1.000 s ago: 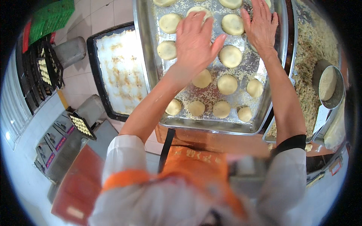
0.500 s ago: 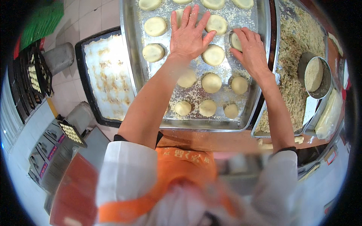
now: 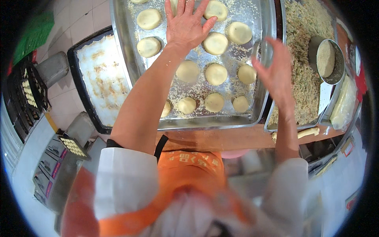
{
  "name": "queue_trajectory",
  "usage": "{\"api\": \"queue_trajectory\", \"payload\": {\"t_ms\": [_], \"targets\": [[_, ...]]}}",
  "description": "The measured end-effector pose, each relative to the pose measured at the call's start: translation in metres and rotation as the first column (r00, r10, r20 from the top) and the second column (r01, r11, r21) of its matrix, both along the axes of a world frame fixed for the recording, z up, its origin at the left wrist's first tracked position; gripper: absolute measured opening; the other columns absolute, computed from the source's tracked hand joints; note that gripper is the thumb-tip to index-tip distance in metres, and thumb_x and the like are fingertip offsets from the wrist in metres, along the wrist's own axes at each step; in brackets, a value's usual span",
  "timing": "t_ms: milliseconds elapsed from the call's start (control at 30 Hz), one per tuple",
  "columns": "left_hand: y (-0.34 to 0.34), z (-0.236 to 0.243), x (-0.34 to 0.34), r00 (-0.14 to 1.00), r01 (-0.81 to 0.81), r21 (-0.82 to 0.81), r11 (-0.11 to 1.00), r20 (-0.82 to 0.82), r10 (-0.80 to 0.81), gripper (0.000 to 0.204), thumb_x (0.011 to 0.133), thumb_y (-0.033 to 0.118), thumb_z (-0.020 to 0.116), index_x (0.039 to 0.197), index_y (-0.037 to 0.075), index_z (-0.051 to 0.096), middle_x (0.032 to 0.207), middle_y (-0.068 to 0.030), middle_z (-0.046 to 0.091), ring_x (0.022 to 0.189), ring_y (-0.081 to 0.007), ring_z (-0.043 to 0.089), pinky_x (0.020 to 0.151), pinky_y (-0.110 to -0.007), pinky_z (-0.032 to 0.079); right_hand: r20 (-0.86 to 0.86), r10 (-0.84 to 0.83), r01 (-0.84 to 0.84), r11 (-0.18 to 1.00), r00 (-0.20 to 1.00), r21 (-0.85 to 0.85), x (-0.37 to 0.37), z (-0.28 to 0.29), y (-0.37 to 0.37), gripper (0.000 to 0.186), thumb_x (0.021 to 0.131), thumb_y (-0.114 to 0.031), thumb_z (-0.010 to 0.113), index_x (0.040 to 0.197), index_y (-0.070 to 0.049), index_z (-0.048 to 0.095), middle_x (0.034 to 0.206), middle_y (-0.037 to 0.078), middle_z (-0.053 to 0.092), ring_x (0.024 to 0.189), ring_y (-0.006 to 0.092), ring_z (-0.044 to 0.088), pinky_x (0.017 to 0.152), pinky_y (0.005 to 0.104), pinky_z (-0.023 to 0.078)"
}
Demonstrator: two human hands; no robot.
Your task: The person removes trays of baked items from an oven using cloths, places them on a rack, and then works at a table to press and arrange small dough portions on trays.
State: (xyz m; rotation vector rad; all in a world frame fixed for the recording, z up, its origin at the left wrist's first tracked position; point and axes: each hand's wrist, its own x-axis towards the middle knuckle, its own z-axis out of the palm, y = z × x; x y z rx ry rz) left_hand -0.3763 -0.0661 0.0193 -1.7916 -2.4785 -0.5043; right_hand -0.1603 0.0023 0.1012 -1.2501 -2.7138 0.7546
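Several pale round dough cakes sit in rows on a large metal tray [image 3: 166, 125] scattered with sesame seeds. The farther ones look wider and flatter; the nearer ones, such as this dough ball [image 3: 186, 105], are smaller and rounder. My left hand [image 3: 184, 28] lies with fingers spread over a dough cake [image 3: 173, 6] at the far side, hiding most of it. My right hand [image 3: 278, 71], blurred by motion, hovers over the tray's right edge with thumb and fingers apart and nothing in it. Closest to it are a flattened dough cake [image 3: 239, 32] and a smaller dough ball [image 3: 247, 74].
At the right stands a tray of crumbly filling [image 3: 300, 79] with a metal cup of seeds [image 3: 327, 59] in it. Beyond lies a plastic-wrapped pale roll [image 3: 344, 104]. A dough strip [image 3: 308, 133] rests on the wooden table edge [image 3: 221, 140]. A stained baking tray [image 3: 100, 71] is at left.
My right hand has left the dough cake at the right and moved right and nearer, uncovering it. My left hand stays on its cake. The whole view has shifted slightly.
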Motion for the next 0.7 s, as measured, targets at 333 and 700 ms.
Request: {"api": "queue_trajectory", "payload": {"t_ms": [333,700], "targets": [[-0.002,-0.006,-0.001,0.996,-0.003,0.081,0.997,0.084,-0.004,0.053,0.086,0.038,0.046,0.128,0.007,0.041,0.135,-0.0204,0.033,0.128,-0.0325,0.027,0.106,-0.052,0.014,0.017,-0.02,0.014,0.951,1.0,0.309,-0.006,-0.034,-0.046,0.043,0.085,-0.026,0.057,0.119,-0.001,0.046,0.125,0.02,0.042,0.115,0.0358,0.039,0.096,0.0462,0.03],[-0.058,0.002,-0.013,0.968,0.18,-0.012,0.984,0.181,-0.175,0.05,0.071,0.032,0.068,0.107,0.0,0.055,0.108,-0.0178,0.052,0.101,-0.0342,0.048,0.084,-0.044,0.039,-0.038,-0.065,0.075,0.889,0.997,0.452,-0.025,-0.093,-0.035,0.052,0.09,-0.033,0.045,0.135,-0.009,0.031,0.139,0.007,0.032,0.128,0.0249,0.029,0.107,0.0442,0.018]]}}
